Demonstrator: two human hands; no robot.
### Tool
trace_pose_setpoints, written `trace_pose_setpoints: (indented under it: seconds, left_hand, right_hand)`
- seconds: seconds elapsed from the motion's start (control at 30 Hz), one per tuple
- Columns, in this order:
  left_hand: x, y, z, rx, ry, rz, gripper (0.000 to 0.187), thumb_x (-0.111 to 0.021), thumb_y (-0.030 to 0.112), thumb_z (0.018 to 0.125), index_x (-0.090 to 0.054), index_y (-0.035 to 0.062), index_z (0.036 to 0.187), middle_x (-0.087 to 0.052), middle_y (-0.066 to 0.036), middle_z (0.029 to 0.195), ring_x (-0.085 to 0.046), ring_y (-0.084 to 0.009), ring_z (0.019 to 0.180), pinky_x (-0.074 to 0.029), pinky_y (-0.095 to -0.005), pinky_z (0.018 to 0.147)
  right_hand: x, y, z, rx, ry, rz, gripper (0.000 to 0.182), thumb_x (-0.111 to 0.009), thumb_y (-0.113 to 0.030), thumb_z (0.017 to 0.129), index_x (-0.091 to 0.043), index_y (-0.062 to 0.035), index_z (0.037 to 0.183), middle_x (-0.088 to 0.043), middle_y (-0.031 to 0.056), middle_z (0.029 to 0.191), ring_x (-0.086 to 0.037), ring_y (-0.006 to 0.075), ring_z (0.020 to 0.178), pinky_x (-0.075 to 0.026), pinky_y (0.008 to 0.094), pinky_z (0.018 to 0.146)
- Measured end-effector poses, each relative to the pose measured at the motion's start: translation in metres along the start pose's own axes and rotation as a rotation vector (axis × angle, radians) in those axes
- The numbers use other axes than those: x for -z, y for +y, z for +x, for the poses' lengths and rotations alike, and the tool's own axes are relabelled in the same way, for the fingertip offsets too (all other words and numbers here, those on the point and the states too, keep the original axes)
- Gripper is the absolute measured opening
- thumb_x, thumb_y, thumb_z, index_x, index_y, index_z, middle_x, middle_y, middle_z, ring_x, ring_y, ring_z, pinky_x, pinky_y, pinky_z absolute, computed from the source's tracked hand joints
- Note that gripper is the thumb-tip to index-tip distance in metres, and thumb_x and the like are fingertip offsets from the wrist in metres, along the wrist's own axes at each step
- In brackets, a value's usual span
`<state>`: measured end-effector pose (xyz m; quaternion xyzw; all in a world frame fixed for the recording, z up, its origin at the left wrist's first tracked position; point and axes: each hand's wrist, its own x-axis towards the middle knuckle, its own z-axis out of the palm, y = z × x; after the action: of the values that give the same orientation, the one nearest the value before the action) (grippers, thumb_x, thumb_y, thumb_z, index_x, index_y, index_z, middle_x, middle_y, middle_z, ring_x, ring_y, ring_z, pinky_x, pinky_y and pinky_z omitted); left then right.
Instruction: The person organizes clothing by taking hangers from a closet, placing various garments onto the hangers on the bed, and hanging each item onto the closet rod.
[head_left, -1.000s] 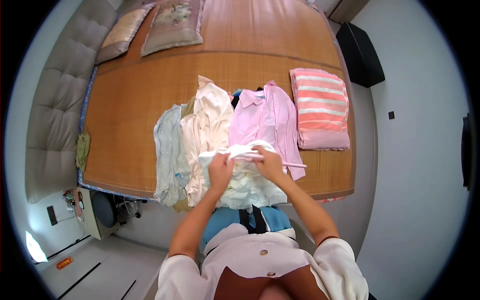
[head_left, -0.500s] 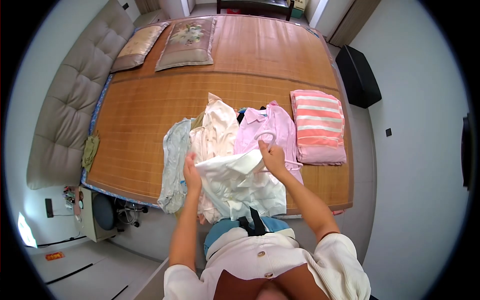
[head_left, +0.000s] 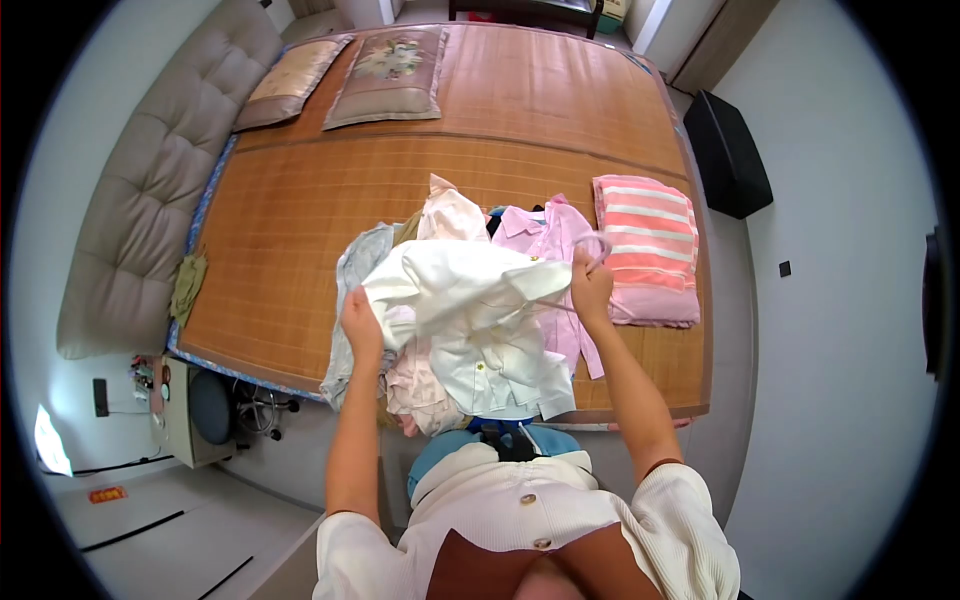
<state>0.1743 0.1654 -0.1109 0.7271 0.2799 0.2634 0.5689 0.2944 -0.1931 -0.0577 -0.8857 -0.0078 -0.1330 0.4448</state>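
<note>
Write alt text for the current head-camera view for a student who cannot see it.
A left hand and a right hand hold a white shirt over a bed, the right also gripping a pale pink hanger. Partly covered beneath it lie a grey garment, a cream shirt and a pink shirt, with a folded striped cloth to the right.

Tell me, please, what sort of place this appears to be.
It looks like a bedroom, probably in a home: there is a wide bed with a woven-looking brown surface, a padded headboard along one side, and two pillows lying near it.
</note>
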Motion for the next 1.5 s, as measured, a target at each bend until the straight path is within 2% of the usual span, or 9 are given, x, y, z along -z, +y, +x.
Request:
trace_pose_setpoints:
  seconds: [0.23,0.43,0.53,0.73,0.87,1.1,1.23,1.4,1.5]
  left_hand:
    - [0.039,0.019,0.012,-0.068,0.307,0.316,0.034,-0.052,0.026,0.1,-0.06,-0.001,0.081,-0.057,-0.008,0.073,-0.051,-0.0183,0.073,-0.042,-0.0337,0.069]
    - [0.004,0.025,-0.008,-0.426,-0.103,0.127,0.041,-0.045,0.031,0.102,-0.063,-0.0007,0.083,-0.06,-0.01,0.074,-0.055,-0.0219,0.073,-0.043,-0.0351,0.068]
    - [0.0,0.028,-0.02,-0.022,-0.212,0.034,0.047,-0.042,0.034,0.104,-0.055,-0.0003,0.074,-0.052,-0.004,0.067,-0.044,-0.0159,0.061,-0.037,-0.0337,0.058]
    - [0.005,0.051,-0.028,-0.349,0.148,0.203,0.044,-0.043,0.026,0.103,-0.046,-0.0012,0.068,-0.043,-0.012,0.058,-0.042,-0.0272,0.053,-0.032,-0.0384,0.052]
    - [0.012,0.036,-0.028,-0.476,0.141,0.32,0.038,-0.045,0.028,0.103,-0.05,0.001,0.076,-0.046,-0.008,0.071,-0.044,-0.0206,0.065,-0.038,-0.0335,0.061]
    - [-0.01,0.092,-0.048,-0.962,0.031,0.548,0.022,-0.055,0.015,0.09,-0.058,0.0027,0.108,-0.06,-0.014,0.11,-0.056,-0.0326,0.103,-0.039,-0.0477,0.094]
    - [-0.06,0.121,-0.082,-0.856,-0.468,0.499,0.031,-0.063,0.019,0.085,-0.059,0.0017,0.111,-0.06,-0.013,0.105,-0.056,-0.0322,0.099,-0.042,-0.0465,0.091]
    - [-0.076,0.111,-0.084,-0.704,-0.431,0.705,0.029,-0.066,0.024,0.085,-0.062,0.01,0.11,-0.058,-0.011,0.089,-0.06,-0.0309,0.079,-0.048,-0.0443,0.068]
    - [-0.07,0.104,-0.074,-0.687,-0.302,0.638,0.017,-0.065,0.029,0.088,-0.065,0.0151,0.097,-0.06,-0.008,0.085,-0.062,-0.0296,0.067,-0.047,-0.0426,0.055]
  right_hand:
    - [-0.019,-0.003,-0.01,0.112,0.076,0.316,0.039,-0.052,-0.022,0.096,-0.052,0.0011,0.066,-0.047,0.0089,0.054,-0.043,0.0154,0.05,-0.033,0.0363,0.049]
    - [-0.031,-0.011,-0.015,0.164,-0.092,0.321,0.033,-0.055,-0.018,0.093,-0.055,0.0029,0.068,-0.051,0.0096,0.055,-0.049,0.016,0.051,-0.037,0.0355,0.05]
    - [-0.035,-0.013,-0.019,0.171,-0.092,0.351,0.035,-0.054,-0.019,0.094,-0.056,0.0028,0.067,-0.051,0.0101,0.055,-0.049,0.0163,0.051,-0.038,0.0355,0.05]
    - [-0.033,-0.003,-0.021,0.311,-0.046,0.137,0.037,-0.053,-0.022,0.096,-0.054,0.0025,0.068,-0.045,0.001,0.055,-0.042,0.0087,0.055,-0.033,0.033,0.05]
    - [-0.036,-0.024,-0.017,-0.07,-0.021,0.331,0.047,-0.049,-0.031,0.097,-0.055,0.0009,0.064,-0.044,0.0144,0.05,-0.044,0.0204,0.045,-0.034,0.0403,0.048]
    - [-0.045,-0.034,-0.023,0.229,-0.19,0.186,0.042,-0.053,-0.029,0.094,-0.057,-0.002,0.063,-0.052,0.0178,0.054,-0.053,0.035,0.049,-0.039,0.0432,0.048]
    - [-0.068,-0.049,-0.036,0.247,-0.261,0.16,0.044,-0.056,-0.034,0.093,-0.062,-0.0027,0.063,-0.051,0.0169,0.051,-0.057,0.034,0.049,-0.041,0.043,0.047]
    - [-0.046,-0.086,-0.036,0.096,-0.535,0.253,0.04,-0.066,-0.043,0.088,-0.063,-0.0051,0.1,-0.061,0.0112,0.067,-0.062,0.0271,0.061,-0.046,0.0373,0.056]
    - [-0.045,-0.092,-0.033,0.543,-0.231,0.439,0.035,-0.072,-0.034,0.085,-0.06,-0.0028,0.095,-0.06,0.012,0.08,-0.06,0.0256,0.073,-0.047,0.0348,0.064]
